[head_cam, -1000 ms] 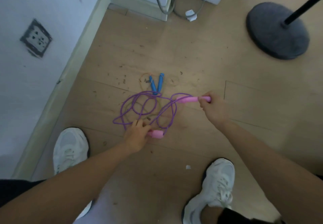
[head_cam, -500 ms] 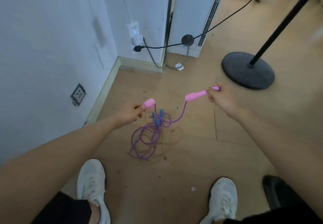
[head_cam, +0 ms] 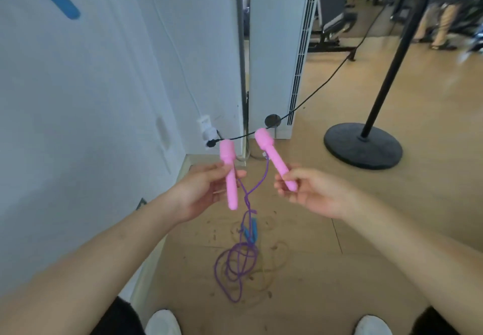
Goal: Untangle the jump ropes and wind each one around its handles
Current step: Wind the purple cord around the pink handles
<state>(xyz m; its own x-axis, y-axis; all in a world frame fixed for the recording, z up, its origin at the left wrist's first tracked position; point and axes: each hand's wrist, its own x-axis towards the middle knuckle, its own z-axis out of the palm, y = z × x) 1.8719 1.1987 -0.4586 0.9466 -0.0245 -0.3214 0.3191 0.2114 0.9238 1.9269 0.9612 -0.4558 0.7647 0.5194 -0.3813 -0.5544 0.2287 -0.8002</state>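
Smooth pink handles (head_cam: pixel 232 193) — thin purple cord (head_cam: pixel 241 248) looped.

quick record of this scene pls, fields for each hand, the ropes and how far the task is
left hand: holds left pink handle, upright
right hand: pinches right pink handle near its thin end, head tilted left
purple rope: hangs twisted from both pink handles, loops on floor
blue handles: in the purple tangle; lifted or not unclear
task: ropes not yet apart, none wound
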